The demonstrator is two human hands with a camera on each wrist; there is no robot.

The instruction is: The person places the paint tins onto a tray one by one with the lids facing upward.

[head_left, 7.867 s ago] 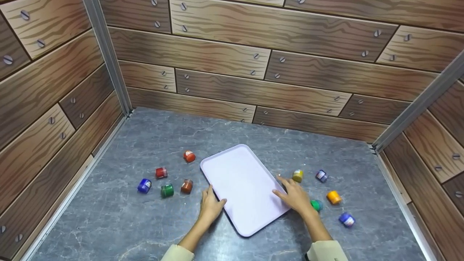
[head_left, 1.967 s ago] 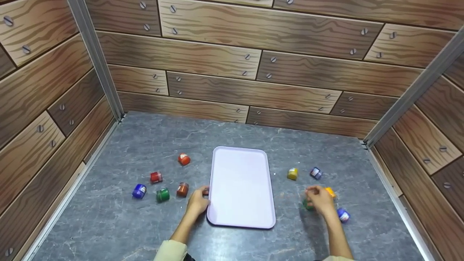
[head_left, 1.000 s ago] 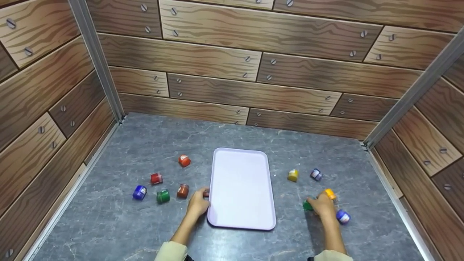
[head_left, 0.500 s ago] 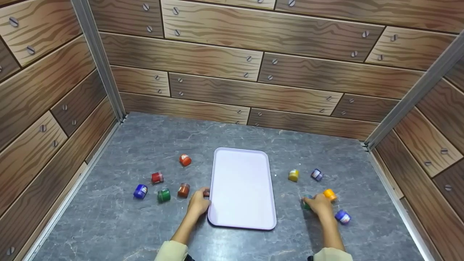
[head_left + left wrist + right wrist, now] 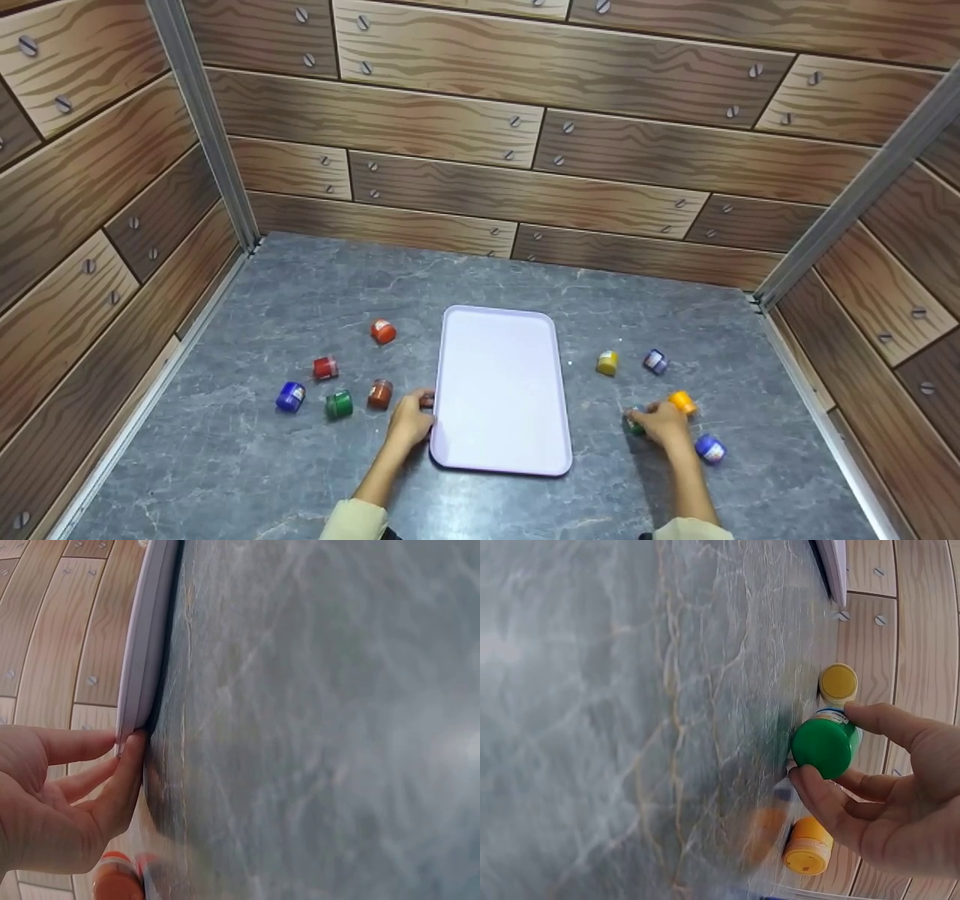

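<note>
Plank-look walls (image 5: 450, 112): stood at the far, left and right sides of a grey marbled table (image 5: 420, 274).
Lilac tray (image 5: 501, 390): lay mid-table on the near side, its long sides running near to far.
Left hand (image 5: 407, 421): pinched the tray's left edge between thumb and fingers; a light, level hold there seemed enough to steady the tray without tipping it.
Right hand (image 5: 666, 426): grasped the green-lidded jar (image 5: 821, 748) between thumb and fingertips, right of the tray; whether the jar touched the table could not be told.
Grip on the jar: fingertips on opposite sides of its body looked the surer hold, since a smooth, round jar might twist.
Jars on the right: orange jar (image 5: 682, 403) just beside the right hand, violet-blue jar (image 5: 710, 448) nearer, yellow jar (image 5: 607, 363) and navy jar (image 5: 655, 361) farther; high knuckles seemed the way to spare the orange jar a knock.
Jars on the left: orange-red jar (image 5: 383, 331) farthest, then red jar (image 5: 325, 367), deep blue jar (image 5: 290, 396), dark green jar (image 5: 339, 404) and brown jar (image 5: 381, 394), the last near the left hand.
</note>
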